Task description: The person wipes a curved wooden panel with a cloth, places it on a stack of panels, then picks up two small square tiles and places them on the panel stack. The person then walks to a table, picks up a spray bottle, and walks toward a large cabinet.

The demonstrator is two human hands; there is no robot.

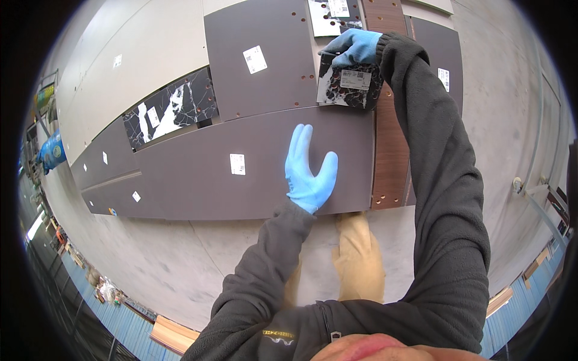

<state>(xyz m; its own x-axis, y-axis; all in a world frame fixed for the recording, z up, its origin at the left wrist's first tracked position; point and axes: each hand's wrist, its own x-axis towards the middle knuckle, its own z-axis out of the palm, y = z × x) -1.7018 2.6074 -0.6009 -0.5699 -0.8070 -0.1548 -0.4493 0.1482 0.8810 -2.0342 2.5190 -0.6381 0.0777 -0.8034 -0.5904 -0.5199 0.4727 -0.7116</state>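
Right hand (355,47), blue glove, is bent over the far edge of a small black-and-white marbled panel (335,90) — has hold of it, fingers curled; exact thumb grip hidden. Panel sits far, right of centre, labelled face showing. Its right side overlaps the brown wood-grain strip (391,129) in this view; can't tell if its underside rests on anything.

Left hand (310,171), same glove type, holds nothing: fingers extended far, thumb well apart to the right. It's over the long dark panel (192,180) on the near side; can't tell if it touches.

Around: dark square-ish panel (265,84) lies left of the held piece, white label on it, holes along its edges. Another marbled piece (335,15) lies just beyond the right hand, partly blocked by it. A third marbled piece (195,99) lies left, between the pale panel (138,54) and the long dark one. Another dark panel (442,54) is right of the strip, its near part hidden by the right sleeve (445,162).

Tan trouser leg (359,259) stands at the near edge of the long dark panel. Blue wrapped bundle (53,150) far out left; planks (171,334) near left — both well apart from the hands.
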